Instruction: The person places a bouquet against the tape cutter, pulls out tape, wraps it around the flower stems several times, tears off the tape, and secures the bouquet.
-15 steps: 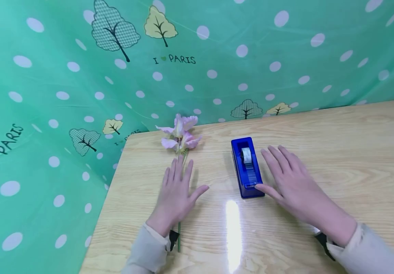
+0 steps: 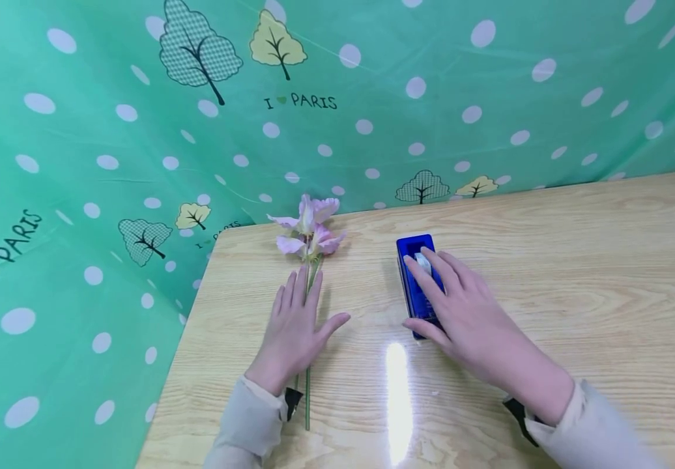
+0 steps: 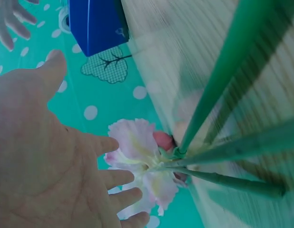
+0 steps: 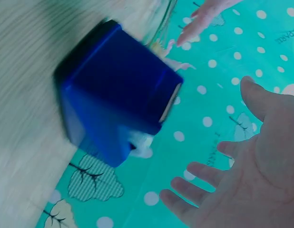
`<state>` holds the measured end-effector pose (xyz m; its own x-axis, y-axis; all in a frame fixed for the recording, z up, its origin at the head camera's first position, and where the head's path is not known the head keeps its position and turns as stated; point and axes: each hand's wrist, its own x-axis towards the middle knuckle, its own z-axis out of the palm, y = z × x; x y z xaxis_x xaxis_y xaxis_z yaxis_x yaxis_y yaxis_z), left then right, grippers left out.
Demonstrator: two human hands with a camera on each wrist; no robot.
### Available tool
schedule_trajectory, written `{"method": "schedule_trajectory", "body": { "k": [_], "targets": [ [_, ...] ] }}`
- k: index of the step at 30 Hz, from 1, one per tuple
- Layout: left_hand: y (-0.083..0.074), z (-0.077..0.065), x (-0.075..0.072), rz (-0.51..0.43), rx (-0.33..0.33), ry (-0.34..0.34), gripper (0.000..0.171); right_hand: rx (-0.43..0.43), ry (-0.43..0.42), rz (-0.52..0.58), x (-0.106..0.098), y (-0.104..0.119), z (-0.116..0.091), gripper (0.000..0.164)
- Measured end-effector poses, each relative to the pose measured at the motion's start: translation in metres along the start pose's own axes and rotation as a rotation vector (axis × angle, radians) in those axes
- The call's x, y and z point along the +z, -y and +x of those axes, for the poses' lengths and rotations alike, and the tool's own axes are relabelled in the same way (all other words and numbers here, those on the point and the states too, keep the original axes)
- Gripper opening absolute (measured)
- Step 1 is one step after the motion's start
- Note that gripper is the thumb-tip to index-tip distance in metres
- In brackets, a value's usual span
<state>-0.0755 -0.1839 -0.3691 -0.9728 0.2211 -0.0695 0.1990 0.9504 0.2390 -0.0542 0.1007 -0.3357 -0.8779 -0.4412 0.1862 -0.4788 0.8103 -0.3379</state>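
Note:
A blue tape dispenser with a roll of clear tape stands on the table. Over it hovers my right hand, fingers spread; the right wrist view shows a gap between that palm and the dispenser. Pinkish-purple artificial flowers with green stems lie to the left. Above the stems is my left hand, its fingers straight and holding nothing. In the left wrist view the flower and stems are apart from the palm.
The light wooden table reaches to a green polka-dot curtain printed with trees, which hangs behind it and along the left side. A bright reflection lies on the wood near the front.
My right hand has moved left, from beside the tape dispenser to over it. The left hand has shifted slightly left. Flowers and dispenser stay where they were.

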Motion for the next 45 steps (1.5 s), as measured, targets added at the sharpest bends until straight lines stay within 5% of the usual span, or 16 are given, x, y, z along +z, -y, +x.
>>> {"method": "schedule_trajectory", "body": {
  "k": [13, 18, 22, 32, 39, 45],
  "targets": [
    [0.012, 0.005, -0.004, -0.017, -0.010, -0.037, 0.085, -0.113, -0.130, 0.009, 0.015, 0.035, 0.014, 0.079],
    [0.018, 0.010, -0.006, -0.031, -0.035, -0.007, 0.086, -0.049, -0.213, 0.024, 0.020, 0.054, 0.019, 0.074],
    [0.024, 0.014, -0.006, -0.037, -0.037, -0.004, 0.086, -0.001, -0.187, 0.024, 0.025, 0.069, 0.023, 0.070],
    [0.033, 0.020, -0.008, -0.048, -0.065, 0.027, 0.087, -0.038, -0.123, 0.057, 0.044, 0.097, 0.033, 0.047],
    [0.035, 0.024, -0.009, -0.106, -0.079, 0.006, 0.092, -0.064, -0.112, 0.079, 0.061, 0.101, 0.043, 0.025],
    [0.034, 0.027, -0.008, -0.083, -0.113, 0.010, 0.084, -0.024, -0.047, 0.130, 0.070, 0.100, 0.048, 0.024]
  ]
}}
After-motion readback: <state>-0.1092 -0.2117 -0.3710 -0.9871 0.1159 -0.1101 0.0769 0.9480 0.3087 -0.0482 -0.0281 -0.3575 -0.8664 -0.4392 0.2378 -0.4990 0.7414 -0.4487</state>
